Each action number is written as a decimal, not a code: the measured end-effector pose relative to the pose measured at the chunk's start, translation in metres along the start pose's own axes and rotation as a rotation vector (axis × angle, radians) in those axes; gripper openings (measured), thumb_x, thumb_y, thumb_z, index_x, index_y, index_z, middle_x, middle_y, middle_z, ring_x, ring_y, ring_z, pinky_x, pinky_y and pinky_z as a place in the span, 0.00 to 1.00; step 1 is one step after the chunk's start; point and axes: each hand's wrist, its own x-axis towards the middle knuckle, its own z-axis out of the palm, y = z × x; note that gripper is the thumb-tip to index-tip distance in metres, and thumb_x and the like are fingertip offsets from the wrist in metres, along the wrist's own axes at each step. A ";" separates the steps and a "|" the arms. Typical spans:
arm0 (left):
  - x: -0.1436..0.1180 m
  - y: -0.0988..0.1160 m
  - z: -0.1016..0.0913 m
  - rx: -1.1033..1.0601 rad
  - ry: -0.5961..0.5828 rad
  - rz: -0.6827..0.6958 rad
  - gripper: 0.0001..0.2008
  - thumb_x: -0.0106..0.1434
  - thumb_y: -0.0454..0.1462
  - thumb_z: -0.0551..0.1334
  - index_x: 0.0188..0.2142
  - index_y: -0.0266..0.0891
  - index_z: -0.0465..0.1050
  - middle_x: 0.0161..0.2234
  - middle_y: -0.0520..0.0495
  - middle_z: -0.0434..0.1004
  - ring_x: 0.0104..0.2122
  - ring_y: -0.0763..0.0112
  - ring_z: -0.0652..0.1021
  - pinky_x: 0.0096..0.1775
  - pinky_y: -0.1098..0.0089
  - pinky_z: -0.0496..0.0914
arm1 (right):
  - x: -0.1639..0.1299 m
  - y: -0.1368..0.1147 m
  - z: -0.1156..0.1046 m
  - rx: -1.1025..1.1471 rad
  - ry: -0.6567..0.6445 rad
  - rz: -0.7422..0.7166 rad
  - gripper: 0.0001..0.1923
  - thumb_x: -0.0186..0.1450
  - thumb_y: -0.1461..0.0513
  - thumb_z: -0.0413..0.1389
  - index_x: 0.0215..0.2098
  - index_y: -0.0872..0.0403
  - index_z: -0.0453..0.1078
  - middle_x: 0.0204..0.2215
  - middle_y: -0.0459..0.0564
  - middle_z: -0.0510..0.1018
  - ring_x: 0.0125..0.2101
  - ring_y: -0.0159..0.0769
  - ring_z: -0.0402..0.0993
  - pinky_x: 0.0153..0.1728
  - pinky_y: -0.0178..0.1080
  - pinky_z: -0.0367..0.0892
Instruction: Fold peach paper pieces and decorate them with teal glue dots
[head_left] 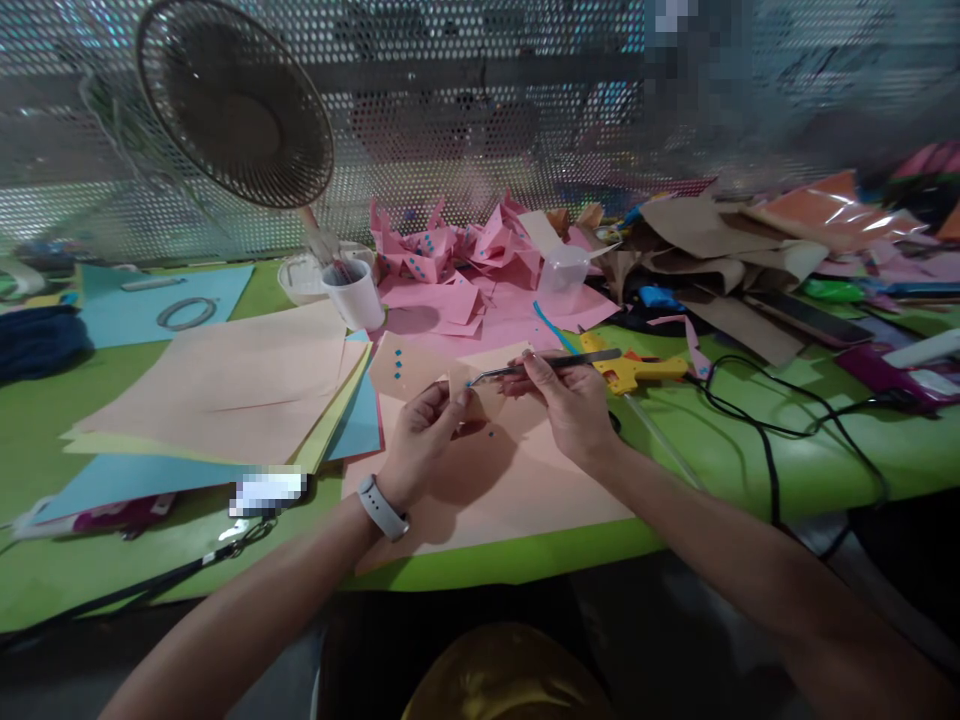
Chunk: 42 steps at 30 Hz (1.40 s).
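My left hand [424, 435] is closed on a small piece of peach paper [487, 402], thumb on top. Between the fingers of my right hand [574, 405] is a pair of dark tweezers [592, 357], held like a pen. The bent tip meets the paper at a tiny blue piece [469, 385] beside my left thumb. Under both hands lies a large peach sheet [555, 490], with another tiny blue piece [491, 434] on it. Just beyond my left hand, a peach paper piece [384, 368] bears several small blue diamonds.
A yellow glue gun [637, 368] with a black cord lies right of my right hand. Folded pink papers [495, 245], a white cup [356, 297] and a fan [236, 105] stand at the back. Paper sheets [247, 370] are stacked left; brown paper [712, 235] is heaped right.
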 end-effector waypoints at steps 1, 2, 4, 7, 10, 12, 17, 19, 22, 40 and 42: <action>0.000 0.000 0.000 0.008 -0.002 0.000 0.19 0.55 0.50 0.71 0.39 0.38 0.79 0.40 0.45 0.80 0.40 0.65 0.79 0.39 0.68 0.77 | 0.000 -0.001 0.000 -0.014 0.000 -0.003 0.16 0.60 0.49 0.64 0.31 0.53 0.75 0.26 0.48 0.83 0.25 0.36 0.81 0.33 0.40 0.79; 0.000 0.000 0.000 0.016 -0.007 -0.001 0.20 0.55 0.50 0.71 0.39 0.38 0.78 0.40 0.46 0.80 0.40 0.65 0.79 0.40 0.68 0.77 | -0.001 -0.002 0.000 -0.028 -0.001 -0.004 0.16 0.60 0.48 0.64 0.31 0.53 0.75 0.26 0.48 0.83 0.25 0.36 0.82 0.33 0.40 0.79; 0.000 0.000 0.000 0.026 -0.015 -0.005 0.20 0.56 0.50 0.70 0.40 0.38 0.78 0.40 0.46 0.80 0.40 0.66 0.79 0.40 0.68 0.77 | -0.001 -0.004 0.001 -0.053 -0.008 -0.010 0.16 0.60 0.48 0.63 0.31 0.52 0.75 0.26 0.47 0.83 0.26 0.37 0.82 0.34 0.40 0.79; 0.000 -0.002 -0.002 0.029 -0.013 -0.012 0.19 0.57 0.50 0.69 0.39 0.38 0.78 0.40 0.46 0.79 0.41 0.66 0.78 0.40 0.69 0.77 | -0.003 -0.007 0.001 -0.074 -0.014 -0.050 0.16 0.61 0.48 0.63 0.30 0.52 0.75 0.26 0.47 0.82 0.27 0.38 0.82 0.33 0.41 0.79; 0.001 -0.003 -0.004 0.044 -0.015 -0.020 0.19 0.58 0.51 0.68 0.39 0.38 0.78 0.39 0.47 0.79 0.39 0.68 0.78 0.39 0.70 0.77 | -0.005 -0.009 0.001 -0.105 -0.023 -0.115 0.14 0.61 0.50 0.63 0.30 0.52 0.75 0.25 0.46 0.82 0.26 0.37 0.82 0.31 0.41 0.78; 0.001 -0.003 -0.004 0.056 -0.017 -0.028 0.18 0.59 0.50 0.68 0.39 0.38 0.78 0.38 0.47 0.79 0.38 0.69 0.78 0.39 0.70 0.77 | -0.007 -0.010 0.000 -0.151 -0.035 -0.165 0.14 0.62 0.50 0.63 0.31 0.52 0.76 0.25 0.46 0.82 0.27 0.38 0.82 0.31 0.41 0.78; 0.000 -0.001 -0.003 0.041 -0.018 -0.036 0.18 0.59 0.50 0.68 0.39 0.37 0.78 0.38 0.47 0.78 0.37 0.71 0.78 0.38 0.71 0.77 | -0.009 -0.013 -0.001 -0.218 -0.057 -0.256 0.13 0.64 0.51 0.62 0.32 0.52 0.76 0.24 0.46 0.82 0.29 0.38 0.82 0.32 0.40 0.78; 0.001 -0.001 -0.003 0.033 -0.016 -0.031 0.19 0.58 0.49 0.69 0.40 0.37 0.78 0.40 0.46 0.79 0.39 0.70 0.78 0.38 0.72 0.77 | -0.008 -0.014 -0.001 -0.202 -0.058 -0.253 0.14 0.63 0.50 0.62 0.32 0.51 0.75 0.24 0.45 0.81 0.26 0.37 0.81 0.31 0.40 0.78; 0.001 0.000 -0.002 0.026 0.002 -0.037 0.21 0.55 0.49 0.71 0.43 0.38 0.76 0.42 0.45 0.79 0.38 0.69 0.78 0.36 0.72 0.77 | -0.007 -0.016 -0.001 -0.220 -0.064 -0.251 0.14 0.64 0.49 0.61 0.32 0.51 0.75 0.24 0.45 0.81 0.26 0.37 0.81 0.32 0.41 0.78; -0.001 0.001 -0.001 -0.011 -0.021 -0.078 0.18 0.56 0.48 0.71 0.40 0.39 0.79 0.44 0.45 0.79 0.42 0.65 0.77 0.39 0.66 0.79 | -0.007 -0.019 -0.002 -0.224 -0.072 -0.277 0.12 0.65 0.52 0.61 0.32 0.51 0.75 0.25 0.46 0.82 0.26 0.35 0.81 0.30 0.39 0.77; -0.002 0.001 -0.001 -0.023 -0.019 -0.082 0.18 0.55 0.48 0.71 0.40 0.39 0.79 0.44 0.45 0.79 0.42 0.66 0.77 0.41 0.66 0.79 | -0.007 -0.020 -0.002 -0.246 -0.072 -0.279 0.13 0.65 0.51 0.60 0.32 0.52 0.75 0.25 0.46 0.81 0.26 0.35 0.81 0.31 0.39 0.77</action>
